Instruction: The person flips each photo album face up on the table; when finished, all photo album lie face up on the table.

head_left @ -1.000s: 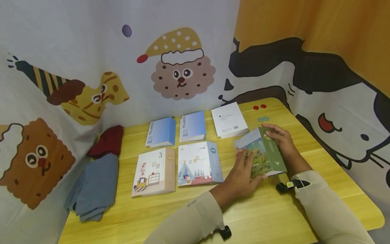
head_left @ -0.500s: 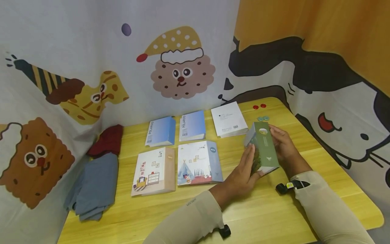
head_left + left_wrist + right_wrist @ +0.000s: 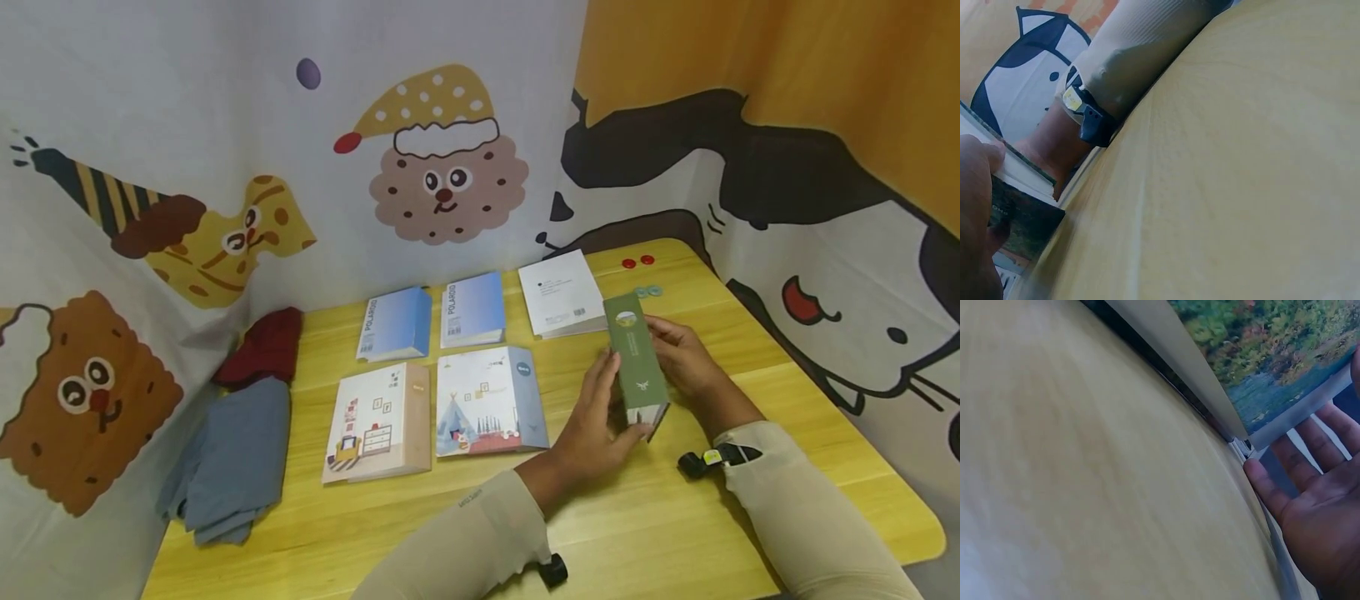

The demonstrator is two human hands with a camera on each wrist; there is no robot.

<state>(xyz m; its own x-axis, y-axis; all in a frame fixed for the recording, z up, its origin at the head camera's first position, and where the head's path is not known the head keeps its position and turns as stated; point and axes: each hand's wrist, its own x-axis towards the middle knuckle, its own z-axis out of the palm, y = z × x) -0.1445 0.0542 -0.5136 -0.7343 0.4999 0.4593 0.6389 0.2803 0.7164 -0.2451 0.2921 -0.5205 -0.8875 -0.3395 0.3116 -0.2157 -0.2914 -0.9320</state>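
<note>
A thick photo album (image 3: 636,358) with a green spine stands spine up between the hands over the right part of the table. My left hand (image 3: 592,425) grips it from the left, thumb at the lower end and fingers along the cover. From the right, my right hand (image 3: 686,358) holds its other side. In the right wrist view the landscape cover (image 3: 1272,356) shows, with the right hand's fingers (image 3: 1297,462) at its edge. The left wrist view shows the left thumb (image 3: 994,156) against white pages. Part of the right fingers is hidden behind the album.
Several albums lie in two rows: two blue ones (image 3: 393,323), a white one (image 3: 558,292) and two illustrated ones (image 3: 375,421). Red discs (image 3: 637,261) and pale green discs (image 3: 648,292) lie at the back right. Grey cloth (image 3: 236,458) and a dark red cloth (image 3: 262,348) lie left.
The album has turned from showing its landscape cover to standing with the green spine toward the camera, shifting slightly left. The right hand has moved slightly left with it. The other albums have not moved.
</note>
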